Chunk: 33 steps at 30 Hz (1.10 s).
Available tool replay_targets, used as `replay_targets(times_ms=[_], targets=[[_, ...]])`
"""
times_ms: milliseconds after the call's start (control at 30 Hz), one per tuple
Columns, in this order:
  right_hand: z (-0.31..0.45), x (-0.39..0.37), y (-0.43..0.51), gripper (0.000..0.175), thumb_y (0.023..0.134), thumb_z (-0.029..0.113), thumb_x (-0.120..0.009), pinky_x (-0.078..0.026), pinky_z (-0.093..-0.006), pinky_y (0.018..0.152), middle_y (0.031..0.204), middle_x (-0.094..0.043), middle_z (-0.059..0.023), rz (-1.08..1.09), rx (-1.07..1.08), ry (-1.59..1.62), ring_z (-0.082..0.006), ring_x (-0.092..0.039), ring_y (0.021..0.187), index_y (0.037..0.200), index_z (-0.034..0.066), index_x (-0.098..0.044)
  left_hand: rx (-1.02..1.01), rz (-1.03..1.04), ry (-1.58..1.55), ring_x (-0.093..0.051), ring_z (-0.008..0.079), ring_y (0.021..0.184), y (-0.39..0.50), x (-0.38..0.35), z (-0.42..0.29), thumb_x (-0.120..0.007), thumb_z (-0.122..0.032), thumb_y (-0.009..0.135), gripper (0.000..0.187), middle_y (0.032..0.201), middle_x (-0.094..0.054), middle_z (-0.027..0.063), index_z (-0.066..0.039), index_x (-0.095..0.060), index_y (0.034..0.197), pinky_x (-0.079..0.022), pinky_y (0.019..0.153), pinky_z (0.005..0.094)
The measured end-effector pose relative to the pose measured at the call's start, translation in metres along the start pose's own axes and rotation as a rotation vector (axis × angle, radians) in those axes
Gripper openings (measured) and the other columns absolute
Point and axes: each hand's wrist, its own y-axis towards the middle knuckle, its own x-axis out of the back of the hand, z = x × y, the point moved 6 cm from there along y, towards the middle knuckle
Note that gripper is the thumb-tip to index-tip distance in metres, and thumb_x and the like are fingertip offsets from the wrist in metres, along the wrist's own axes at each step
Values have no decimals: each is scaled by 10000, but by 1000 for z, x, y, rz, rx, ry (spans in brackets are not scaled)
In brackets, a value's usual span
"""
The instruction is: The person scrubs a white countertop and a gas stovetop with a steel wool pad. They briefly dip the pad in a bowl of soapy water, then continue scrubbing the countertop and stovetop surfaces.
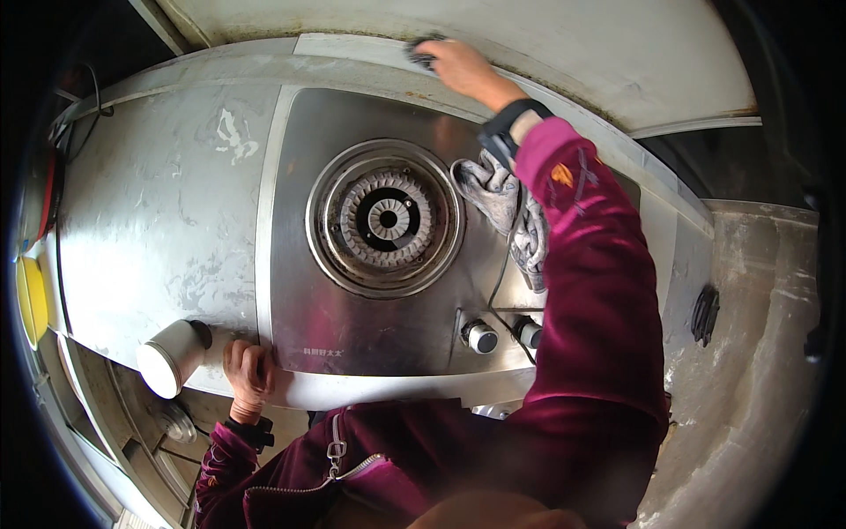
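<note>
My right hand (459,69) reaches across to the back ledge (357,53), pressing a dark mesh scouring pad (423,51) on it by the wall. Below that arm is a stainless steel gas hob (297,198) with one round burner (388,220) in view. A crumpled grey patterned cloth (492,192) lies right of the burner, partly hidden by the sleeve. My left hand (249,371) rests with curled fingers on the counter's front edge, and nothing shows in it. Beside it, a white cylindrical container (173,357) with a dark end appears at the counter edge.
Worn grey countertop (152,198) extends left of the hob. A thin dark cable (500,281) crosses the hob near two control knobs (481,337). At far left is a yellow basin (31,301). A black ribbed object (705,315) sits at the counter's right edge.
</note>
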Motion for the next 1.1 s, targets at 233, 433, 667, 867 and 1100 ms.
replay_targets(times_ms=[233, 433, 667, 867, 1100], targets=[[-34, 31, -29, 270, 845, 49, -466, -470, -431, 784, 953, -611, -156, 11, 1, -159, -356, -581, 894, 1043, 135, -630, 29, -5, -36, -464, 325, 711, 1, 4, -2, -625, -27, 602, 231, 756, -465, 113, -79, -504, 792, -389, 642, 420], [-133, 81, -128, 340, 758, 12, -482, -471, -431, 808, 970, -648, -172, 35, -493, -390, -363, -598, 930, 1022, 133, -659, 11, -29, -50, -469, 312, 694, 5, 9, -3, -635, -26, 594, 233, 751, -467, 99, -77, -519, 790, -398, 616, 402], [-136, 16, -63, 191, 793, -38, -497, -551, -396, 757, 907, -574, -175, -592, -1113, 1120, -298, -585, 862, 970, -41, -571, 1, -43, -76, -478, 306, 705, 6, 13, -4, -640, -29, 598, 232, 745, -465, 94, -73, -521, 791, -408, 630, 396], [37, 52, 111, 143, 817, -85, -488, -600, -423, 676, 1002, -514, -183, -661, -599, 1552, -345, -596, 773, 960, -79, -480, -4, -55, -94, -483, 294, 709, 5, 17, -3, -658, -64, 614, 221, 749, -458, 90, -80, -515, 781, -417, 635, 391], [226, 82, 209, 243, 792, 126, -615, -469, -442, 787, 1113, -587, -12, -703, 554, -571, -251, -568, 990, 1029, 171, -633, -8, -95, -146, -476, 279, 687, 4, 21, 0, -667, -88, 617, 212, 743, -448, 80, -87, -508, 757, -410, 620, 380]])
